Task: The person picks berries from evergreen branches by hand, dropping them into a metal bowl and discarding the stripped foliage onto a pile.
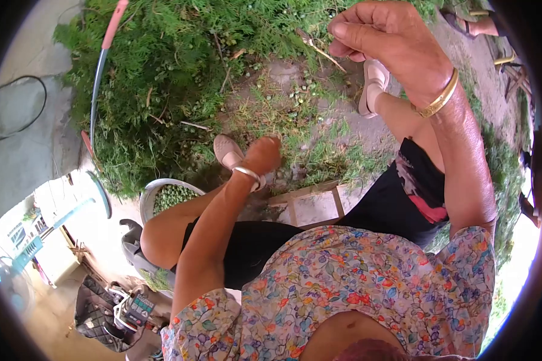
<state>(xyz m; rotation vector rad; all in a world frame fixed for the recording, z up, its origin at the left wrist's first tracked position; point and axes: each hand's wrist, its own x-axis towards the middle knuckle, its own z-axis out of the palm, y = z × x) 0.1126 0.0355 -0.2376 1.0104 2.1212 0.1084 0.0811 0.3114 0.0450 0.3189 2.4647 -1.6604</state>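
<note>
Raised at the upper right, my right hand (394,39) has its fingers curled in and its thumb laid against them, a gold bangle at the wrist. A pale twig (325,54) shows just below those fingertips. Lower and nearer the middle, my left hand (264,155) is closed, with a silver bangle on the wrist; whatever it holds is hidden. It is close to my shoe (227,148). A bucket (143,201) by my left knee contains many small green cones (173,197).
A heap of green conifer branches (150,90) spreads ahead. A long rod with a pink handle (112,27) stands at its left. Slatted wood (310,194) lies between my legs. A dark quilted bag (99,313) is at lower left. Another person's foot (461,24) shows at upper right.
</note>
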